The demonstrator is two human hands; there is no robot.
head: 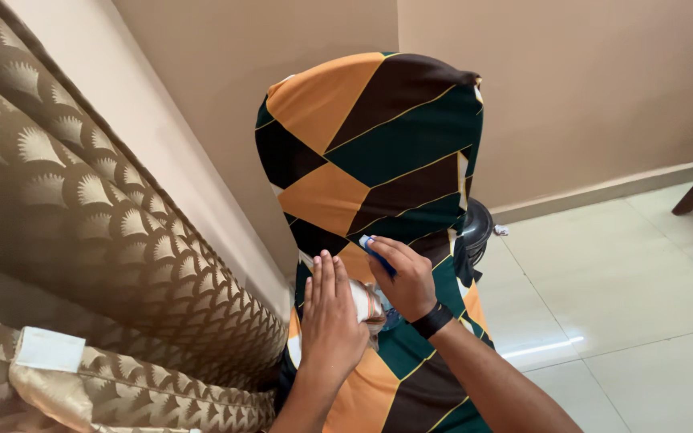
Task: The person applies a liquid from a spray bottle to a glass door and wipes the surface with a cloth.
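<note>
Head view: looking down at two bare hands over a tall object draped in a stretchy cloth cover point(378, 160) patterned in orange, dark green and brown geometric shapes.
Left hand point(329, 317): at about 6 o'clock of the frame, fingers straight and together, palm pressed against a small whitish wrapped item point(365, 301); whether the thumb closes round it is hidden.
Right hand point(404, 277): just right of the left, black band on the wrist, fingers pinched shut on a small blue piece point(372, 247) at the item's upper end.
Wrapped item: between both hands, resting on the cover's front, below the frame centre.
Surroundings: gold-brown curtain with a fan pattern point(82, 208) from 8 to 10 o'clock; dark round fan-like appliance point(473, 232) peeking out at the cover's 3 o'clock edge; pale tiled floor point(619, 281) at 4 o'clock; beige wall point(571, 88) behind.
Risk: the item could slip down the sloping, smooth cloth if the flat left palm eases, since little seems to wrap around it; a hard tug on the blue piece could drag the loose cover askew.
</note>
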